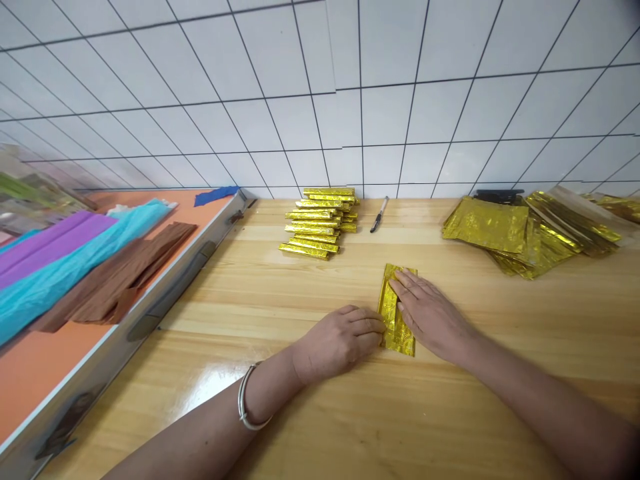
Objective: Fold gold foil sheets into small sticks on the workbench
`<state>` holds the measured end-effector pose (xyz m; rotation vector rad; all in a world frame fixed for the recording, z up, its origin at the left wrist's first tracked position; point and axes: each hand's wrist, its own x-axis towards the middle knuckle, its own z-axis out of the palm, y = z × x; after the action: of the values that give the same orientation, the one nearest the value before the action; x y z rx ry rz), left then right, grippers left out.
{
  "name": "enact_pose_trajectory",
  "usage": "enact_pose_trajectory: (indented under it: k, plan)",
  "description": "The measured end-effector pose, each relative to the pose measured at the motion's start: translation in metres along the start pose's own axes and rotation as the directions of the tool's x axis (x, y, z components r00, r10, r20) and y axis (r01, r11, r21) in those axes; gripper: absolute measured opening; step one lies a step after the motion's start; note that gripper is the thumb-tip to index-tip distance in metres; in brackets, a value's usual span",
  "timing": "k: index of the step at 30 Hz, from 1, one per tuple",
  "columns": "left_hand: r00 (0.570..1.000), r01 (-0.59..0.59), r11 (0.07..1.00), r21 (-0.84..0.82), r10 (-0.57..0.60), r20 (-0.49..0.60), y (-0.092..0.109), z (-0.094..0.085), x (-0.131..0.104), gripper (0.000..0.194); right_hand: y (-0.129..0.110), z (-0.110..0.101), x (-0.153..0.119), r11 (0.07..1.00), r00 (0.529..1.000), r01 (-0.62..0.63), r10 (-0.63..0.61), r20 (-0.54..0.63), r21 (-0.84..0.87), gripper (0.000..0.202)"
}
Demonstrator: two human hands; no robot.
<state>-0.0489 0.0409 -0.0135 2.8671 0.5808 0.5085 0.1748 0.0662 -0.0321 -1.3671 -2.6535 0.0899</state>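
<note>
Through the head camera I get the white tiled wall (385, 47) across the top, then the wooden table (350, 427) below it. At my left an orange board (30, 393) with a pale raised edge carries long purple (65, 243), turquoise (85, 260) and brown (125, 273) paper lengths. At the far right I see a loose stack of gold sheets (487, 223), fanned out near the wall. The left hand (340, 340) reaches in from lower left, the right hand (433, 313) from lower right. A pile of narrow gold strips (320, 223) lies beyond them, toward the wall.

The single gold sheet (391, 310) lies flat on the table between the two hands, its long side running away from me. The right hand lies on its upper right part, palm down, fingers stretched out and close together. The left hand is turned knuckles up, fingers curled, tips at the sheet's left edge; I cannot tell whether they pinch it. A silver bangle (243, 393) circles the left wrist. Smallest, a pen (380, 215) lies right of the strips.
</note>
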Motion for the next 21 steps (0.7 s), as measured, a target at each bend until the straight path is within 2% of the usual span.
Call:
enact_pose_trajectory:
  k: [7,21]
  plan:
    - [0.999,0.005,1.000,0.023,-0.006,0.046,-0.0001,-0.0011,-0.0005,0.029,0.0047,0.0013,-0.0005,0.999,1.000,0.019,-0.019,-0.011,0.034,0.050]
    - [0.998,0.000,1.000,0.028,-0.002,0.067,-0.0002,0.0003,-0.0016,0.031,0.0070,0.0040,-0.0003,0.999,0.999,0.050,-0.050,-0.023,0.003,0.049]
